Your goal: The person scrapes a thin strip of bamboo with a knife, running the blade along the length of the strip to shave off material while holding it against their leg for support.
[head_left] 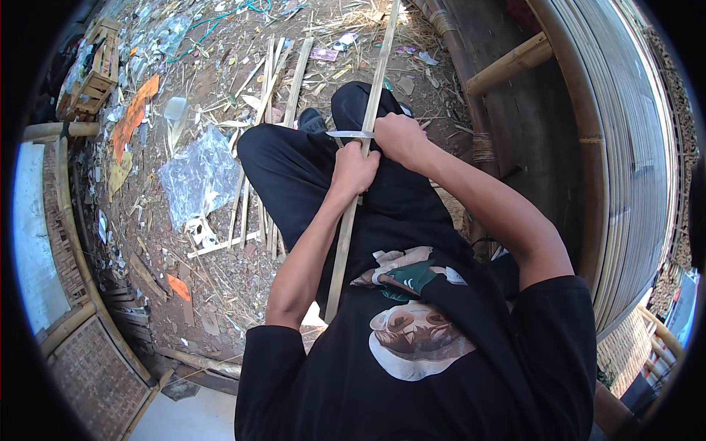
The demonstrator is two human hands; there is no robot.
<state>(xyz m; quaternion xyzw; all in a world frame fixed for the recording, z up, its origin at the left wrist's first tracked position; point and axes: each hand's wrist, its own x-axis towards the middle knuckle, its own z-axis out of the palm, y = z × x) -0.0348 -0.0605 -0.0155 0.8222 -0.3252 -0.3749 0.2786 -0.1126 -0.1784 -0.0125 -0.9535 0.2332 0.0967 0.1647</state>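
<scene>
A long, pale bamboo strip (pixel 380 70) runs from beyond my knees back to my waist, passing over my lap. My left hand (pixel 355 170) is closed around it just on the near side of a knife (pixel 344 134). The knife's handle is hidden in my right hand (pixel 401 138), which is closed in a fist close to my right knee. Its blade points left and lies across the strip, apparently touching it. Both forearms reach inward over my black trousers (pixel 290 173).
Several more bamboo strips (pixel 297 79) lie on the littered dirt ground to the left, near a clear plastic sheet (pixel 202 175) and an orange scrap (pixel 134 117). A wooden crate (pixel 98 65) stands far left. On the right rises a bamboo structure (pixel 593 147) with a crossing pole (pixel 509 64).
</scene>
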